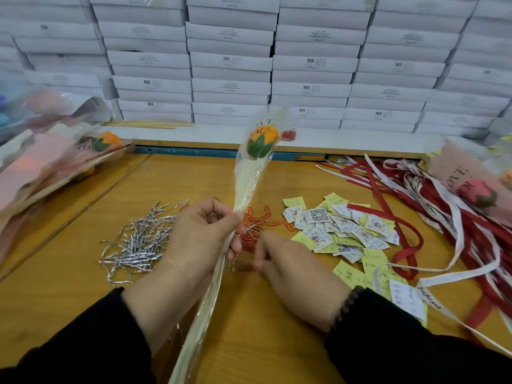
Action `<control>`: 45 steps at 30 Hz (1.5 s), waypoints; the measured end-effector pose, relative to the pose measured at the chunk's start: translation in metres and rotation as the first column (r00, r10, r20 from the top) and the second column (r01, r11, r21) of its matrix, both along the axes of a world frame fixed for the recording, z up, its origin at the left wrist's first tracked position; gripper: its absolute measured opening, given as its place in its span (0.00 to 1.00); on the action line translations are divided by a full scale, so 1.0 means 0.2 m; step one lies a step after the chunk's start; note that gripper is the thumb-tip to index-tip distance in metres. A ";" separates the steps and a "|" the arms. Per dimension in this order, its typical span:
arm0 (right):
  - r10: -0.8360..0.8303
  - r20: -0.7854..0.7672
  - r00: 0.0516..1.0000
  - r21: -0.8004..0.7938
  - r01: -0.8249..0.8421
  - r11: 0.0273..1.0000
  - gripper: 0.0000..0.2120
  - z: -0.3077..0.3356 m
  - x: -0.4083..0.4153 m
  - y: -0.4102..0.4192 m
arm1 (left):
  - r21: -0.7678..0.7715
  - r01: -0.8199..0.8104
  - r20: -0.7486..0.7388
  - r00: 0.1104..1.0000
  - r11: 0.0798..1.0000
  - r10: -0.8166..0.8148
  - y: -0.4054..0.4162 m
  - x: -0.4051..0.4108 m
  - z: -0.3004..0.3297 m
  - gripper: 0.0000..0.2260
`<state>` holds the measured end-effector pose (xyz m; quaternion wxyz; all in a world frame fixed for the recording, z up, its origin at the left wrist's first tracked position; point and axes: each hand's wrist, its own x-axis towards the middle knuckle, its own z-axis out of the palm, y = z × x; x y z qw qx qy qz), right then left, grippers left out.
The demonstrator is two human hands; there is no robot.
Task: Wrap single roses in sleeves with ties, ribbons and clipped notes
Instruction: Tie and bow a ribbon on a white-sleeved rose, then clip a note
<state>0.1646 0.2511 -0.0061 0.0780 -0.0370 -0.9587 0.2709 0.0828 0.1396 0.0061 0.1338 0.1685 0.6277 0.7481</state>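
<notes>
Both forearms are reaching forward from the bottom corners in black sleeves, converging toward the middle. The left hand is curling its fingers and thumb around the gathered neck of a clear rose sleeve, holding it tilted up and away. The right hand is lying just beside it, back upward, fingers bent inward toward the left hand; a dark beaded bracelet is circling its wrist.

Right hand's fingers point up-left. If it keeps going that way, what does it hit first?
Most likely the orange paper clips just beyond the right hand, then the sleeved rose gripped by the left hand. Depth is unclear.
</notes>
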 end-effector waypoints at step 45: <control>-0.225 -0.268 0.937 -0.534 0.050 0.844 0.10 -0.01 -0.04 0.06 | -0.001 0.125 0.154 0.980 0.992 -0.123 0.06 0.08 -0.07 0.12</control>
